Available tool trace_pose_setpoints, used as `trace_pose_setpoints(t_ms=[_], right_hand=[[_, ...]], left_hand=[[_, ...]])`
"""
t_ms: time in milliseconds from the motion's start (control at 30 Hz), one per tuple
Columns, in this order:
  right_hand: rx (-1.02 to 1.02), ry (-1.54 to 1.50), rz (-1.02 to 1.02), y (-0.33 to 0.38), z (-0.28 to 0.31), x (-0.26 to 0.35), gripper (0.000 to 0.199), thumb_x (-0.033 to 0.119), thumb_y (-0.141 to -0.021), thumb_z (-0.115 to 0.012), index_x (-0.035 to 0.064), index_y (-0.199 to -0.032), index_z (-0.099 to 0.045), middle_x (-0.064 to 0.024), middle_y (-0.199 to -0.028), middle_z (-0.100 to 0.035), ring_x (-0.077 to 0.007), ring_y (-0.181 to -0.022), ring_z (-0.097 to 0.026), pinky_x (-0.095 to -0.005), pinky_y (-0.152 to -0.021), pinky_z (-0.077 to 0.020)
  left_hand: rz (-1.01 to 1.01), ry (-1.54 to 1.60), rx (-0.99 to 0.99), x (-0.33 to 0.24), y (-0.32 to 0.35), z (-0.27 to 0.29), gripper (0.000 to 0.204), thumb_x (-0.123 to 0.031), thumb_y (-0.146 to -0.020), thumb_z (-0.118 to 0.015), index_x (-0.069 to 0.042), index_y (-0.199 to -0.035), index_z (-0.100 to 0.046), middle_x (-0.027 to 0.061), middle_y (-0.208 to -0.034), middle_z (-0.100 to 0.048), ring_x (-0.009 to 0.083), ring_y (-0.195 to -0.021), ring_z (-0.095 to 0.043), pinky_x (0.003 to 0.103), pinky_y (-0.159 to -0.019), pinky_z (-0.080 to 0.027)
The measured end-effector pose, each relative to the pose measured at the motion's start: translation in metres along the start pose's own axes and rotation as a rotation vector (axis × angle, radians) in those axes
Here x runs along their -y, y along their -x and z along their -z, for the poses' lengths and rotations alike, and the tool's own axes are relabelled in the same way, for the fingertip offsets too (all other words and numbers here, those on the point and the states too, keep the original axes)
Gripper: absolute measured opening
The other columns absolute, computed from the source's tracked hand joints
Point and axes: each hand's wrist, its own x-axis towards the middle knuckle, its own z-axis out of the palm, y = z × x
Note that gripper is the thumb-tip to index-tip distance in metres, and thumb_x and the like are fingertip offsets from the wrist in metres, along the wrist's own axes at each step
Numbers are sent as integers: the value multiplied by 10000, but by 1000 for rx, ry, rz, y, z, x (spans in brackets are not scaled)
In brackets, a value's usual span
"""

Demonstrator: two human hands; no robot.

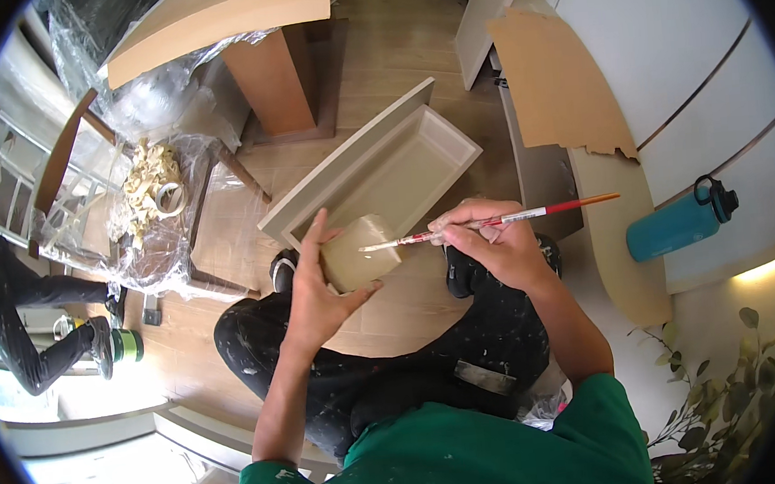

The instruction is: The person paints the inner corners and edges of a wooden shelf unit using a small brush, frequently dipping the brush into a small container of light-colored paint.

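My left hand (309, 280) grips a small translucent beige cup (353, 261), thumb and fingers around its sides. A thin paintbrush (544, 211) with a red, white and orange handle is pinched in my right hand (496, 238). Its pale bristles reach across the cup; whether they touch it I cannot tell. Beyond my hands, on the wooden floor between my feet and a table, a pale drawer (467, 149) rests with its long front panel (354, 158) tilted up. The contents of the cup are hard to make out.
At left, a plastic-wrapped chair (59, 172) bears crumpled masking tape (150, 174) and a tape roll (170, 200). A co-worker's legs (24, 302) stand beside it. At right, a teal bottle (673, 226) and cardboard (557, 83) lie near white cabinets; a leafy plant (736, 387) is close by.
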Motion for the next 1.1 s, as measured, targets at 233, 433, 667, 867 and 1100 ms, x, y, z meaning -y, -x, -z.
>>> trace_pose_setpoints(t_ms=[233, 433, 667, 867, 1100], right_hand=[[96, 379, 86, 3, -5, 18, 109, 40, -937, -688, -48, -976, -738, -130, -921, -744, -159, -835, -697, -271, -776, -535], [116, 325, 111, 3, -7, 15, 99, 57, -909, -711, -28, -945, -746, -93, -838, -726, -116, -718, -634, -251, -642, -481], [151, 300, 95, -1, -3, 18, 101, 63, -908, -714, -23, -947, -750, -83, -791, -717, -111, -670, -607, -254, -614, -466], [219, 355, 95, -8, -7, 22, 106, 62, -902, -723, -23, -956, -753, -76, -777, -713, -109, -650, -595, -252, -603, -461], [238, 233, 169, -16, 16, 26, 154, -25, -875, -696, -42, -1018, -748, -112, -936, -718, -129, -801, -651, -256, -711, -510]], left_hand=[[25, -46, 80, -26, 6, -13, 1192, -14, -665, -923, -57, -1615, -203, 139, -1370, -525, 251, -1280, -547, 361, -1096, -447], [18, -117, 75, -35, 8, -6, 1199, -47, -660, -932, -67, -1616, -209, 153, -1363, -534, 253, -1255, -561, 362, -1072, -462], [-11, -152, 23, -30, 10, 0, 1192, -49, -662, -928, -66, -1614, -211, 161, -1365, -546, 272, -1258, -567, 364, -1076, -465], [7, -152, 16, -31, 9, 5, 1185, -37, -663, -926, -56, -1610, -215, 159, -1365, -542, 266, -1276, -554, 361, -1090, -451], [80, 189, 66, -36, 7, 15, 1170, 43, -683, -899, -27, -1604, -182, 144, -1382, -506, 238, -1304, -511, 354, -1105, -431]])
